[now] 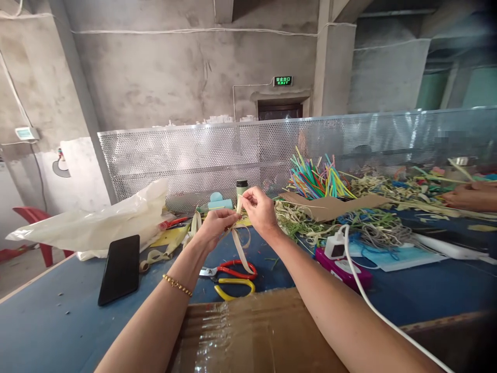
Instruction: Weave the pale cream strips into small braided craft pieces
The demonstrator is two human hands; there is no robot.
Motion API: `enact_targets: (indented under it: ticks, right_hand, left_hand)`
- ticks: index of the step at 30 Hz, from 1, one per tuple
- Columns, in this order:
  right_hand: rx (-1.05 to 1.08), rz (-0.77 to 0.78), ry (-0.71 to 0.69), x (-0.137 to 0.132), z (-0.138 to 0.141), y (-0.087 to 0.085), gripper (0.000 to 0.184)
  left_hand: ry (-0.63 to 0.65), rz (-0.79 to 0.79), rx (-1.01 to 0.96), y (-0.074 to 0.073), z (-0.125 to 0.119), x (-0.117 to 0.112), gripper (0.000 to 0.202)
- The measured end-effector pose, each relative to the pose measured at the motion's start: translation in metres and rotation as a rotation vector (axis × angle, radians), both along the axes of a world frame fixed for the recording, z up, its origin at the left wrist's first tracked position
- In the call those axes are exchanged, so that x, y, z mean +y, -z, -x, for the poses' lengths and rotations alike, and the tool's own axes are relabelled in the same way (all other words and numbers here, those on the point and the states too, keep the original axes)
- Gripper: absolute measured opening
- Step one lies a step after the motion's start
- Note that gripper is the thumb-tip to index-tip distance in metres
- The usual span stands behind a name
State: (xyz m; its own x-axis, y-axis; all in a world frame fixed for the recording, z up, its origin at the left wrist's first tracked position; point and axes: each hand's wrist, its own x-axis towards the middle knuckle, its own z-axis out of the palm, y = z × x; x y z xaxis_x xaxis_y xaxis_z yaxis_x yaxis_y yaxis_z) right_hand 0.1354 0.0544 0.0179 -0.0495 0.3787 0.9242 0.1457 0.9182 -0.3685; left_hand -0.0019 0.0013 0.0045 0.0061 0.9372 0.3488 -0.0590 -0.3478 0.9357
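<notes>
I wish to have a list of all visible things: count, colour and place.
Strip: at least 1, pale, held
Scissors: 1, red-yellow handles, below strip
Phone: 1, black, left
Plastic sheet: 1, cream, left
Chair: 1, red, far left
Bottle: 1, green, behind strip
Sticks: many, multicoloured, right of centre
Cardboard: 2 pieces, brown, front and right
Scraps: uncountable, mostly green, right
Box: 1, purple, right
Charger: 1, white, on box
Cable: 1, white, lower right
Mask: 1, light blue, right
Table: 1, blue, foreground
Screen: 1, silver, behind table
Exit sign: 1, green, back
Co-worker's hand: 1, blurred, right edge
Bracelet: 1, gold, left wrist
Left hand: 1, bare, centre
Right hand: 1, bare, centre
</notes>
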Motion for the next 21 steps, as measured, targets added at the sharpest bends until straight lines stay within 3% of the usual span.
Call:
enact_targets:
  ticks: [6,10,16,21]
  right_hand:
    - [-0.159,-0.157,-0.008,-0.014,0.005,0.003,0.008]
    - [-0.35,-0.293,0.079,-0.019,0.006,0.005,0.012]
    - [-0.554,-0.507,0.286,-0.023,0.005,0.004,0.018]
    - [-0.644,-0.594,0.382,-0.024,0.003,0.002,0.018]
  left_hand:
    - [-0.123,0.01,-0.129,0.0,0.002,0.006,0.026]
    - [-0.162,-0.01,-0.115,0.001,0.008,0.009,0.018]
    - [-0.046,0.052,-0.163,-0.001,0.014,0.006,0.015]
    - [0.074,0.12,-0.248,-0.007,0.016,0.001,0.01]
